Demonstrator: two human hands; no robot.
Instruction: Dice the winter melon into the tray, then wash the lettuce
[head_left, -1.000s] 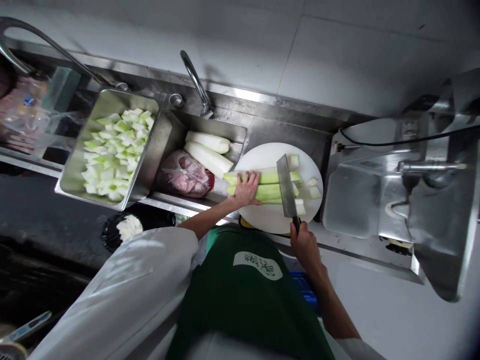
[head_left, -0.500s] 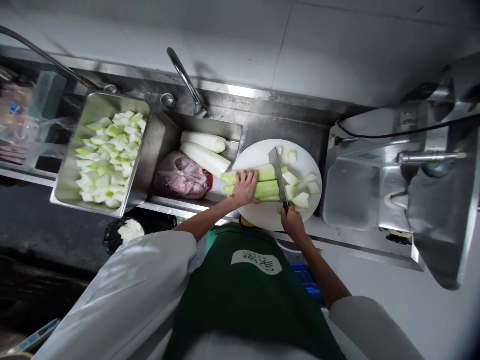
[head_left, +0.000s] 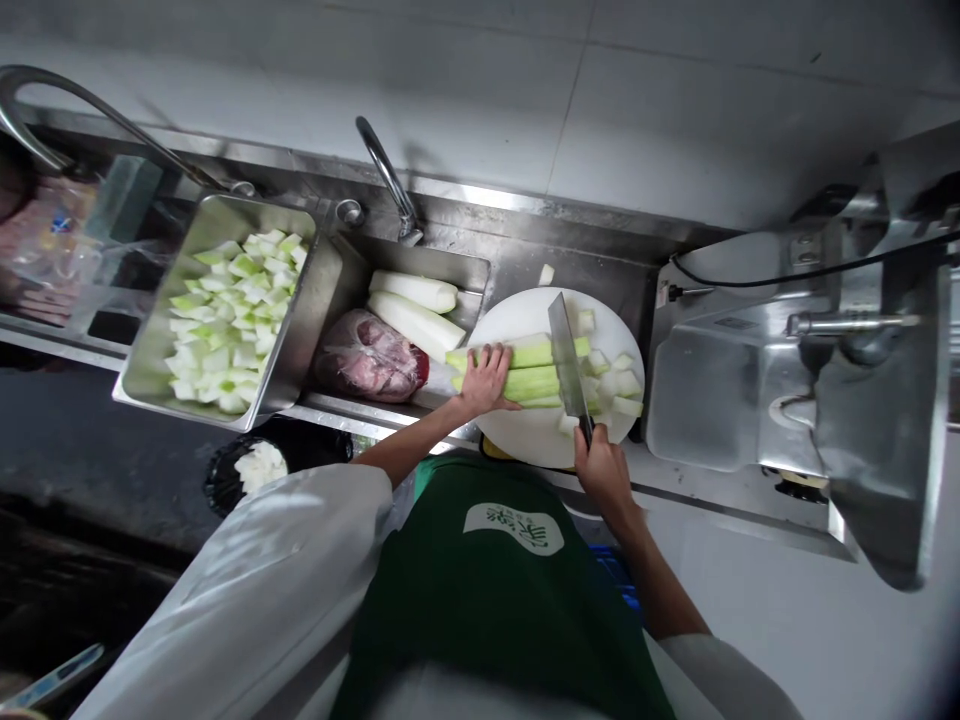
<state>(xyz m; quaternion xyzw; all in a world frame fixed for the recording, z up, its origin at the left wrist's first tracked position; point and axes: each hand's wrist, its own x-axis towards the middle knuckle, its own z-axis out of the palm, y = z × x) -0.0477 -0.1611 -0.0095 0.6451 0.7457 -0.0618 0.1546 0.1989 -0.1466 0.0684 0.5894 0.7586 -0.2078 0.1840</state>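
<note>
My right hand (head_left: 602, 468) is wrapped round the black handle of a cleaver (head_left: 568, 365), whose broad blade is over the right part of the cut gourd strips. My left hand (head_left: 486, 380) presses down on the long, pale green gourd strips (head_left: 534, 382), its fingers across them, left of the blade. They lie on a round white cutting board (head_left: 517, 440). Cut gourd chunks (head_left: 621, 383) are scattered to the right of the cleaver. One small gourd piece (head_left: 547, 274) lies on the steel just beyond the board.
Left of the board, a sink (head_left: 469, 262) holds two peeled whole gourds (head_left: 417, 322) and bagged meat (head_left: 371, 355). A deep steel pan (head_left: 142, 372) of gourd chunks stands further left. A faucet (head_left: 386, 170) rises behind the sink; a steel machine (head_left: 705, 385) is on the right.
The cleaver has shifted slightly right and its blade now leans over more. A small gourd piece now lies off the board's far edge. My left hand stays on the strips.
</note>
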